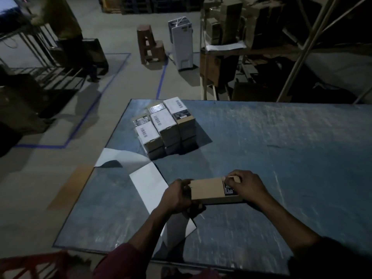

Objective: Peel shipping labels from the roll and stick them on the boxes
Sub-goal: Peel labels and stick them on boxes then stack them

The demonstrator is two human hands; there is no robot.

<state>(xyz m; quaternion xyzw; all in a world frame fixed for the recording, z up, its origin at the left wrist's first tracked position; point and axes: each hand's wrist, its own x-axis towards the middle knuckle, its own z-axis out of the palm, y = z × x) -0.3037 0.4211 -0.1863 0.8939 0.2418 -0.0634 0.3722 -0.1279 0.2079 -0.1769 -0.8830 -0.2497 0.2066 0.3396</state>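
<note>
The left hand (177, 196) has its grip closed round the left end of a small brown box (211, 190), fingers curled over the short edge. The right hand (249, 187) grips the right end, thumb and fingers curled round it beside the dark printed panel. The box lies flat near the near-left part of the surface (281, 158), its top face bare of any white label.

It looks like light, stiff card: easy to lift by its ends, as now, and firm enough to take pressure on the broad top face. Squeezing the long sides would likely dent it.

Under and left of the left hand a white label strip (149, 186) trails toward the surface's left edge. It is thin, limp and curls readily; best taken at a corner so it does not fold onto itself.

Toward the far-left corner stands a stack of labelled boxes (165, 125), well apart from the hands.
</note>
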